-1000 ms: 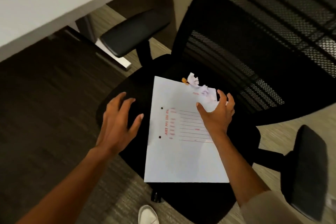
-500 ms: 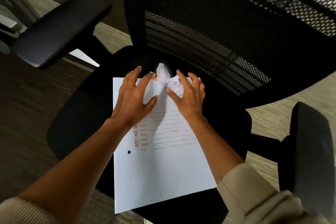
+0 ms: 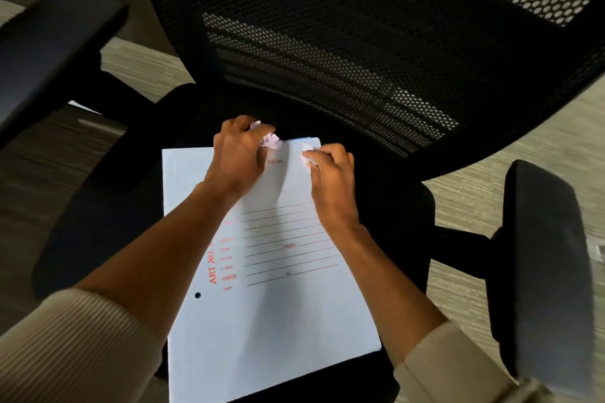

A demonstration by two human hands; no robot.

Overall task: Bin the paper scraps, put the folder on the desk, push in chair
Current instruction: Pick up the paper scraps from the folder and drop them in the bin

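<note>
While the crumpled paper scraps sit at the far edge of the folder, both hands close on them: the left hand curls its fingers around a pinkish wad, the right hand pinches a small white one, likely gathering them for the bin. Smooth, pale and flat, with red print and a punched hole, the folder lies on the chair seat, below the black mesh backrest.

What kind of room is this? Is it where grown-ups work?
Probably an office. There's a black mesh-backed swivel chair with padded armrests, and a white folder with printed form lines lies on its seat.
</note>
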